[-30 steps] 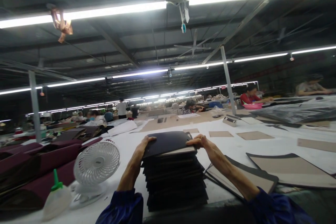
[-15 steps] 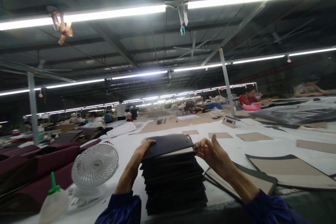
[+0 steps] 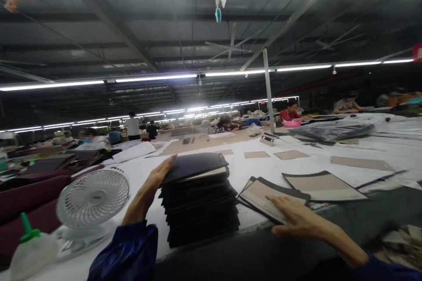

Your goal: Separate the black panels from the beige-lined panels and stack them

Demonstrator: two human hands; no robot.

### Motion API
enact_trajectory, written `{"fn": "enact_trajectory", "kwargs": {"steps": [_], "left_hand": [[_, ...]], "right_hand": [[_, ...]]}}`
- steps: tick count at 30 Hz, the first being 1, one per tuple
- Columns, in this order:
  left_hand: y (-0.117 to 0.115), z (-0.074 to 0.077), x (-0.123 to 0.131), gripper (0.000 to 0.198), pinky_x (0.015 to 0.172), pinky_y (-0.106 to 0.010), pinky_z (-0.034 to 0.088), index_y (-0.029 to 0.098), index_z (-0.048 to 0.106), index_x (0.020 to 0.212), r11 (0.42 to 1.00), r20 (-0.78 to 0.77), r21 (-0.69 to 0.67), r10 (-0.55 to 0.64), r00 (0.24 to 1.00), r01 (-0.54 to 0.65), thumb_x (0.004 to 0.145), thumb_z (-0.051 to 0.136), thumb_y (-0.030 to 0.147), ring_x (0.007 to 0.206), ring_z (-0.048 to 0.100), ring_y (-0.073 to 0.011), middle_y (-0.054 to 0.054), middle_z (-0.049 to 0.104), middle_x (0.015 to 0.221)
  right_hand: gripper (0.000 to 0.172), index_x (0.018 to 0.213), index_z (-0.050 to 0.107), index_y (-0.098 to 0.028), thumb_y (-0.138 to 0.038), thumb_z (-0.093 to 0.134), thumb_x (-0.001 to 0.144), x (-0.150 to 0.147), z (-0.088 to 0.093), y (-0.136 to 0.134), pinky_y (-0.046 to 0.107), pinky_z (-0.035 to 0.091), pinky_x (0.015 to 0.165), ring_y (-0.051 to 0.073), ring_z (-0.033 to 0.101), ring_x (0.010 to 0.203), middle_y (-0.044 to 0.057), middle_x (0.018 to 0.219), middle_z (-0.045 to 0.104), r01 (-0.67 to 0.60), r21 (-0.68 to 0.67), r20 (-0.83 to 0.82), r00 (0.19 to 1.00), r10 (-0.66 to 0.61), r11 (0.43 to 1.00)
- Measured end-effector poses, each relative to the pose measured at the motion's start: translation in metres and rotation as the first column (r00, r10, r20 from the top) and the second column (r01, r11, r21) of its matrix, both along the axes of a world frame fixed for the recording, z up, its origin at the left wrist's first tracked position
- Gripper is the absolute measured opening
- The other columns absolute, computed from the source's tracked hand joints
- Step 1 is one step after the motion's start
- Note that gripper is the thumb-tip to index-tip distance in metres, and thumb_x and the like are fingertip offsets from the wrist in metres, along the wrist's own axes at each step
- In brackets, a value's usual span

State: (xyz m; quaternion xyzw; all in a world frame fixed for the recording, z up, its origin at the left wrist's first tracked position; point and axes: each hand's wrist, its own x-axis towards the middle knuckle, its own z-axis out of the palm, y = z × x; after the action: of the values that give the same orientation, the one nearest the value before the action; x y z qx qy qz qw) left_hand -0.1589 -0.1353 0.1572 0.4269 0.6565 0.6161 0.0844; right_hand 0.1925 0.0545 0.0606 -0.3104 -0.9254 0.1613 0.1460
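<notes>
A tall stack of black panels (image 3: 201,204) stands at the table's front edge, with a smooth dark sheet (image 3: 198,164) on top. My left hand (image 3: 153,184) rests along the stack's left side, fingertips on the top sheet's corner, fingers extended. To the right, my right hand (image 3: 295,217) is spread, its fingertips over a beige panel with a dark border (image 3: 260,193). That panel overlaps others beneath it. Another beige, dark-edged panel (image 3: 321,184) lies farther right.
A white fan (image 3: 94,202) and a bottle with a green nozzle (image 3: 34,250) stand left. Beige pieces (image 3: 292,154) lie on the white-covered table (image 3: 184,149). Behind it, a person in red (image 3: 289,112) sits near a post (image 3: 268,92).
My right hand has left the stack's top right corner and moved right and down to the beige panels. My left hand stays at the stack. The view has turned right and tilted down.
</notes>
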Motion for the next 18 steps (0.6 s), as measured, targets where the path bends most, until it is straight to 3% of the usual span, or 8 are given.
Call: {"fn": "enact_trajectory", "kwargs": {"steps": [3,9,13,18], "left_hand": [[-0.001,0.007,-0.008,0.062,0.115,-0.038,0.017,0.028,0.056,0.128,0.997,-0.179,-0.047,0.056,0.982,-0.065,0.077,0.053,0.063,0.137,0.033,-0.0285,-0.003,0.044,0.145],[-0.005,0.026,-0.013,0.069,0.11,-0.045,0.025,0.027,0.051,0.134,0.939,-0.521,-0.295,-0.003,0.854,-0.177,0.077,0.046,0.068,0.131,0.041,-0.0364,-0.007,0.05,0.14],[-0.001,0.031,-0.017,0.077,0.103,-0.046,0.035,0.028,0.042,0.14,0.859,-0.666,-0.414,-0.059,0.744,-0.302,0.077,0.037,0.072,0.122,0.051,-0.0376,-0.009,0.054,0.136],[0.002,0.039,-0.021,0.084,0.089,-0.048,0.043,0.026,0.037,0.143,0.763,-0.752,-0.474,-0.092,0.653,-0.438,0.076,0.032,0.076,0.104,0.062,-0.0408,-0.014,0.069,0.111]], "right_hand": [[0.09,0.139,0.046,-0.015,-0.035,0.076,0.057,0.009,0.001,-0.002,0.048,0.027,0.109,0.038,0.034,0.133,0.019,0.144,0.04,-0.01,-0.005,0.09,0.996,0.011,1.0],[0.075,0.142,0.042,-0.011,-0.036,0.062,0.074,0.01,0.018,0.001,0.044,0.036,0.103,0.034,0.046,0.125,0.018,0.138,0.049,-0.09,-0.047,0.07,0.993,0.093,0.995],[0.061,0.138,0.047,-0.016,-0.037,0.054,0.081,0.009,0.019,0.002,0.043,0.044,0.091,0.033,0.06,0.107,0.013,0.114,0.067,-0.038,0.071,0.004,0.999,0.038,0.997],[0.044,0.127,0.057,-0.022,-0.035,0.053,0.084,0.004,0.014,0.003,0.033,0.046,0.078,0.027,0.067,0.09,0.007,0.091,0.074,0.056,0.236,-0.22,0.975,-0.002,0.97]]}}
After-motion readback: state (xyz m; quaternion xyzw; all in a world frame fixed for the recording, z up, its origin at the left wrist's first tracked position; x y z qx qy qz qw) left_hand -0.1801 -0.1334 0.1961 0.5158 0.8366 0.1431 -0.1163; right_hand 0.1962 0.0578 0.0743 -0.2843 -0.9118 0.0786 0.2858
